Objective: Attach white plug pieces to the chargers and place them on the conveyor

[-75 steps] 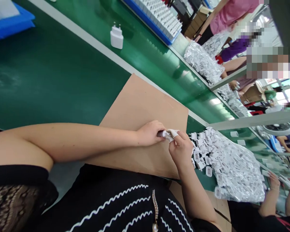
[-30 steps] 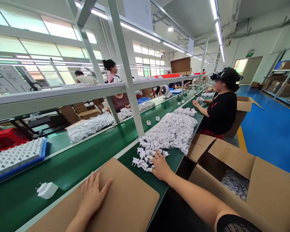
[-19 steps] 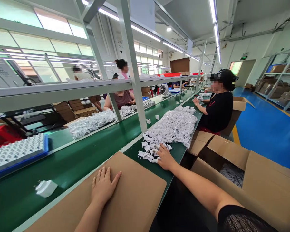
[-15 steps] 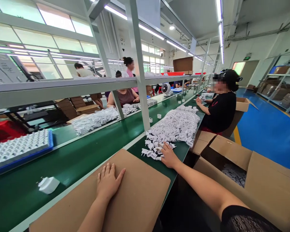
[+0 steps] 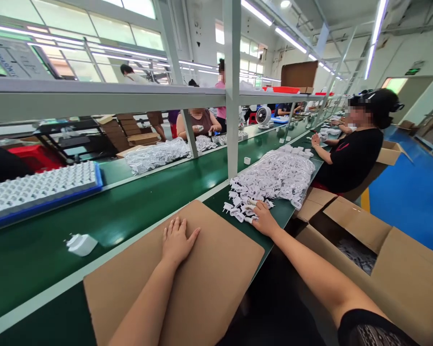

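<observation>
My left hand (image 5: 176, 242) lies flat on a brown cardboard sheet (image 5: 216, 259), fingers stretched and holding nothing. The sheet rests on the green bench in front of me. My right hand (image 5: 265, 218) reaches to the near edge of a heap of white plug pieces (image 5: 238, 206). Its fingers are extended and apart, with pale covers on some fingertips, and touch or hover just over the loose pieces. Behind them a clear plastic bag (image 5: 288, 175) full of the same pieces lies on the bench. One white plug adapter (image 5: 82, 244) sits alone on the green belt.
A metal post (image 5: 232, 120) rises beside the heap and carries a shelf (image 5: 111, 98). An open carton (image 5: 393, 269) with pieces inside stands at my right. A co-worker in black (image 5: 361, 158) sits beyond it. Across the belt are a blue-edged tray (image 5: 39, 194) and another bag (image 5: 157, 156).
My view has turned left and down, so the scene sits further right and higher. Both hands keep their poses. More green bench shows left of the cardboard sheet.
</observation>
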Tool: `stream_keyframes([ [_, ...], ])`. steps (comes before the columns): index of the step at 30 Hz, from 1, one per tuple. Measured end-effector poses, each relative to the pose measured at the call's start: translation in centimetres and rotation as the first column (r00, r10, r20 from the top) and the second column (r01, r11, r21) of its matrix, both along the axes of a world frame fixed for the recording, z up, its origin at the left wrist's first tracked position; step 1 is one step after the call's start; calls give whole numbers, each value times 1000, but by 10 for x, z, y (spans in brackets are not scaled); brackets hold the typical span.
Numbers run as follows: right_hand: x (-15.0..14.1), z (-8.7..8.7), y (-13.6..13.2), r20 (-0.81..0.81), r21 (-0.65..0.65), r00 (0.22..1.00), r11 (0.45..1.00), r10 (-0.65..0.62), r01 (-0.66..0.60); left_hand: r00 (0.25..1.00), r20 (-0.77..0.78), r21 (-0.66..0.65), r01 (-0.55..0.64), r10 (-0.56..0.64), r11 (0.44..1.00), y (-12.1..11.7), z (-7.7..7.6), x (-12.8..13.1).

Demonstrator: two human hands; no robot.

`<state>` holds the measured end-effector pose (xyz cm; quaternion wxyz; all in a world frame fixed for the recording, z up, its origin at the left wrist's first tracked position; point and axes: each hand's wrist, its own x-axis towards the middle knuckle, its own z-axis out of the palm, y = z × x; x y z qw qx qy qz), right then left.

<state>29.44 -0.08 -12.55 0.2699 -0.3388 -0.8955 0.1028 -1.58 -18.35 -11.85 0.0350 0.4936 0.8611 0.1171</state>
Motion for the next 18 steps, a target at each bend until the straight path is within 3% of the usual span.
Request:
stream_keyframes([
  [5, 5, 6, -5, -13, -29, 997, 996, 79, -80, 1000, 10, 26, 15, -16, 1000, 0, -2, -2],
  [11, 4, 15, 2, -154, -56, 973, 982, 170, -180, 999, 28, 47, 15, -16, 999, -3, -2, -1],
  [16, -3, 28, 8, -26, 49, 997, 996, 76, -74, 997, 71, 48, -14, 11, 999, 10, 9, 4],
  [18, -10, 33, 11, 12, 105, 995, 989, 100, -101, 995, 95, 35, -37, 34, 999, 12, 16, 12],
])
